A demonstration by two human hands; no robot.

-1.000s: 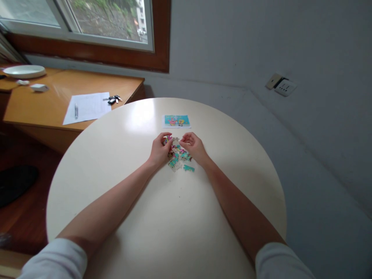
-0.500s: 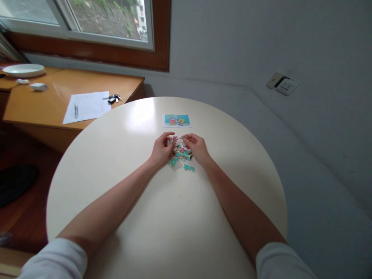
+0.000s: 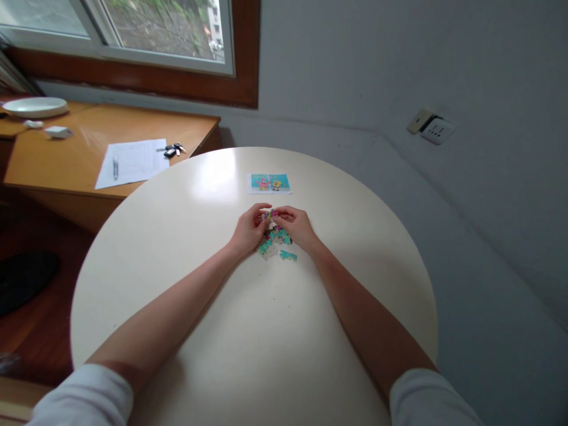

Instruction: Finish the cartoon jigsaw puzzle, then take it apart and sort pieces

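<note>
My left hand (image 3: 249,228) is closed in a pinch on small jigsaw puzzle pieces (image 3: 269,215), pink with some yellow, above a loose pile. Close against it, my right hand (image 3: 298,225) also pinches at these pieces; its fingertips partly hide them, and the exact joint between them is too small to make out. Below both hands lies the pile of puzzle pieces (image 3: 278,236), mostly turquoise, some with the pale back up. One turquoise piece (image 3: 288,255) rests apart at the pile's near right. Beyond the hands a cartoon picture sheet (image 3: 270,183) lies flat.
Everything stands on a round white table (image 3: 177,254). To the left is a wooden desk (image 3: 89,127) with a paper sheet (image 3: 137,160), a pen (image 3: 116,168), keys (image 3: 171,151) and a white plate (image 3: 36,107). A wall socket (image 3: 438,131) is at the right.
My hands have come together: the right moved slightly left and the left slightly right. The pink pieces shifted right with the left hand, into the right fingertips.
</note>
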